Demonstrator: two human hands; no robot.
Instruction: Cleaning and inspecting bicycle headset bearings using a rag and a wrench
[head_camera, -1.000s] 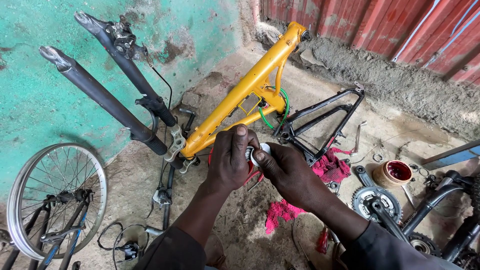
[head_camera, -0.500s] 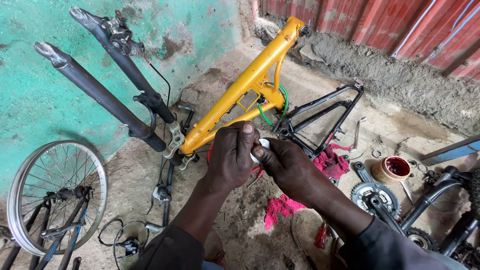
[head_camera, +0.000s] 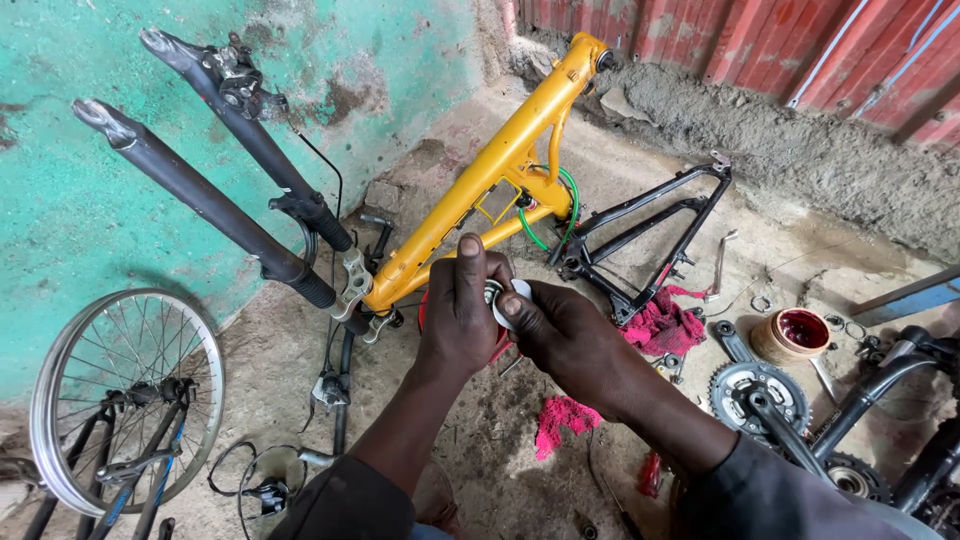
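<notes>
Both my hands meet at the middle of the view over a small round silver-white bearing part (head_camera: 503, 296). My left hand (head_camera: 460, 315) grips it from the left with the thumb up. My right hand (head_camera: 565, 330) pinches it from the right, thumb on its face. Just behind the hands lies an upturned yellow bicycle frame (head_camera: 485, 180) with its black suspension fork (head_camera: 215, 205) pointing up to the left. A red object under the hands is mostly hidden.
A spoked wheel (head_camera: 125, 395) leans at the lower left by the green wall. A black rear triangle (head_camera: 650, 225), pink rags (head_camera: 665, 325), a chainring with crank (head_camera: 760, 395), a small tub of red grease (head_camera: 795, 332) and loose tools lie on the dirt floor.
My hands stay together on the small part, with the fingers shifting slightly around it. The view has drifted a little; nothing else has moved.
</notes>
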